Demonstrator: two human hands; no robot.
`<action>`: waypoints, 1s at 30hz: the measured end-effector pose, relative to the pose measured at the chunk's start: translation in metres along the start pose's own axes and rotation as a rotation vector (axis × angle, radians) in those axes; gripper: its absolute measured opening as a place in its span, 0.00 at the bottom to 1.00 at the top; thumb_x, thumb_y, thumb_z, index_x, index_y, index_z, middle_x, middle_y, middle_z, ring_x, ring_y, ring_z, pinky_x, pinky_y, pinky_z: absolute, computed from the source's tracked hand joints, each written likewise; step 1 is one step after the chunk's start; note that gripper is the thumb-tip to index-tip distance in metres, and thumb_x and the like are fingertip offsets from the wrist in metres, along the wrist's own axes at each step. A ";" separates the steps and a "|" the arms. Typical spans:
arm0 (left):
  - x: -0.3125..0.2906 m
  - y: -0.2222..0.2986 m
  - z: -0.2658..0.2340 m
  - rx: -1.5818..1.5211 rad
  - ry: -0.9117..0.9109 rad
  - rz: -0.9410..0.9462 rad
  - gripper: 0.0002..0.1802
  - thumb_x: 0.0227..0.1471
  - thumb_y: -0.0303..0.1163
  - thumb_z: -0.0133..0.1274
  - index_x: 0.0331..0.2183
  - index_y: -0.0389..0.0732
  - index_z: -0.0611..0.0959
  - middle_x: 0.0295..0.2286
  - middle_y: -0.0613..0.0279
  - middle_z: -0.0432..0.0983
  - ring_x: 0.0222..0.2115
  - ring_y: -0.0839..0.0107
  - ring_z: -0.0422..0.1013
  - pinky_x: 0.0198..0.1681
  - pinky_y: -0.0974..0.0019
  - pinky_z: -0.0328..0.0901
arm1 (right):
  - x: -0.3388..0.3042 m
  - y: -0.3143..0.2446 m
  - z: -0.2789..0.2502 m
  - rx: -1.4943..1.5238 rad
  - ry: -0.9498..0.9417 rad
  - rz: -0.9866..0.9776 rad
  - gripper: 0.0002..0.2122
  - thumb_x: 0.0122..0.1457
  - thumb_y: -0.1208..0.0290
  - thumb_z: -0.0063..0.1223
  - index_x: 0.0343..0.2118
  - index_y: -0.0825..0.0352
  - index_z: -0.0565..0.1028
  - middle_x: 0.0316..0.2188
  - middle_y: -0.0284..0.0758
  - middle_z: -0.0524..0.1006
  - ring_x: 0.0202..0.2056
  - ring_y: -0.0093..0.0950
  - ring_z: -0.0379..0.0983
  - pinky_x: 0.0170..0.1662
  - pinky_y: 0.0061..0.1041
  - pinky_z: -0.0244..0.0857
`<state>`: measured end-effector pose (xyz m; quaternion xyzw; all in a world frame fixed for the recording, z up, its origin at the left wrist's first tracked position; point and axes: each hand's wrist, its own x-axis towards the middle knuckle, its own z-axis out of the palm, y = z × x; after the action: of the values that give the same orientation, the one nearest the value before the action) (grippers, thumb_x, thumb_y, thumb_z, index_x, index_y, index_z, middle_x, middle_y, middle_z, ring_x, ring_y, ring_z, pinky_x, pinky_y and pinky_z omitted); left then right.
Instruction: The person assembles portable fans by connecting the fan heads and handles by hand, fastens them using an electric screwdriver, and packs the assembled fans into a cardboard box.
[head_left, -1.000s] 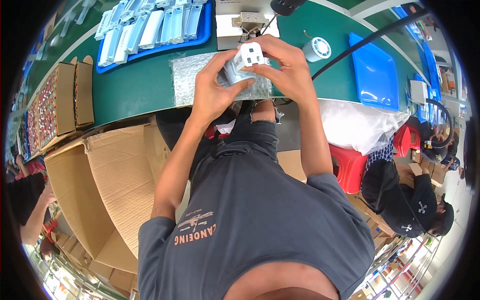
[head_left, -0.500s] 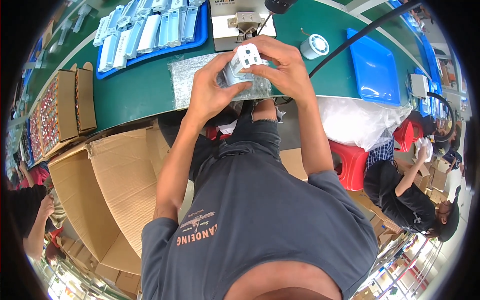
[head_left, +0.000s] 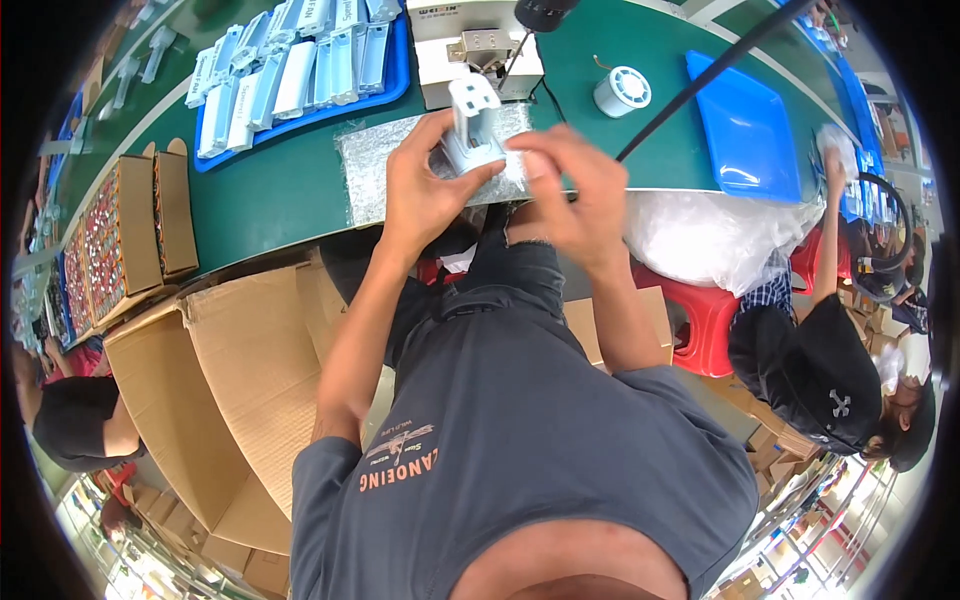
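Observation:
My left hand is closed around a pale blue plastic housing, gripping it low between thumb and fingers. The housing stands upright, its white end with square holes at the top and a hollow side showing. To its right is my right hand, smeared by motion, fingertips close to the housing's edge; whether they touch it or hold anything cannot be made out. Under the hands a sheet of bubble wrap lies along the bench's near edge. Just beyond stands a boxy machine with a metal bracket on top.
A blue tray full of similar housings sits at the left. On the right are a round white fan-like part and another blue tray. A large carton stands lower left; a co-worker sits at right.
My right hand has let go of the housing and moved down and right. My left hand keeps the housing, which has turned to show its hollow side. The co-worker's arm has risen.

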<state>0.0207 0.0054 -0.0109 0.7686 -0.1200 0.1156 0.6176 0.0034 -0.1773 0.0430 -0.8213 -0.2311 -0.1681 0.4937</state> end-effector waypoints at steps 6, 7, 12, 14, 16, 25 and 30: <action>-0.008 -0.010 0.007 0.010 0.035 -0.031 0.29 0.40 0.20 0.66 0.48 0.32 0.79 0.41 0.53 0.79 0.39 0.61 0.77 0.45 0.64 0.70 | -0.018 -0.003 0.041 -0.356 -0.179 0.143 0.17 0.61 0.71 0.56 0.53 0.65 0.74 0.21 0.42 0.79 0.22 0.46 0.76 0.25 0.43 0.68; -0.011 -0.012 0.007 0.061 0.035 0.012 0.30 0.39 0.19 0.64 0.49 0.32 0.79 0.42 0.52 0.78 0.40 0.59 0.76 0.46 0.63 0.69 | -0.017 -0.005 0.044 -0.355 -0.168 0.144 0.17 0.61 0.71 0.56 0.53 0.65 0.74 0.21 0.42 0.79 0.22 0.46 0.76 0.25 0.43 0.68; -0.014 -0.004 0.007 0.125 0.029 0.010 0.32 0.40 0.19 0.65 0.51 0.33 0.78 0.44 0.50 0.77 0.44 0.55 0.76 0.49 0.62 0.68 | -0.012 0.011 0.052 -0.124 0.049 0.187 0.10 0.58 0.74 0.64 0.41 0.69 0.80 0.19 0.36 0.77 0.19 0.28 0.76 0.22 0.27 0.65; -0.013 -0.009 0.007 0.111 0.014 0.011 0.31 0.40 0.19 0.66 0.50 0.33 0.78 0.44 0.51 0.77 0.44 0.57 0.76 0.49 0.62 0.68 | -0.019 0.015 0.052 0.049 0.106 0.217 0.08 0.57 0.75 0.65 0.38 0.70 0.80 0.19 0.33 0.77 0.19 0.23 0.74 0.23 0.23 0.63; -0.014 -0.010 0.004 0.100 0.009 0.012 0.30 0.41 0.20 0.67 0.50 0.33 0.79 0.44 0.52 0.77 0.44 0.59 0.76 0.49 0.62 0.68 | -0.023 0.015 0.049 0.225 0.154 0.239 0.06 0.57 0.77 0.65 0.35 0.70 0.80 0.20 0.31 0.77 0.20 0.17 0.72 0.23 0.18 0.62; -0.019 0.008 -0.019 -0.674 -0.299 -0.319 0.31 0.49 0.23 0.66 0.54 0.34 0.73 0.46 0.54 0.78 0.49 0.66 0.74 0.58 0.61 0.64 | -0.035 0.032 0.021 0.786 0.039 0.528 0.03 0.61 0.78 0.62 0.32 0.69 0.77 0.26 0.28 0.78 0.22 0.14 0.69 0.24 0.16 0.60; -0.021 0.019 -0.030 -0.542 -0.424 -0.286 0.33 0.57 0.46 0.54 0.56 0.29 0.75 0.45 0.52 0.78 0.46 0.68 0.73 0.52 0.66 0.64 | -0.031 0.008 -0.005 0.800 -0.172 0.600 0.11 0.61 0.76 0.61 0.44 0.69 0.73 0.26 0.29 0.76 0.23 0.15 0.70 0.24 0.16 0.60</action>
<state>-0.0065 0.0312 0.0058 0.5931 -0.1629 -0.1694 0.7701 -0.0180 -0.1921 0.0238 -0.6088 -0.0710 0.1510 0.7756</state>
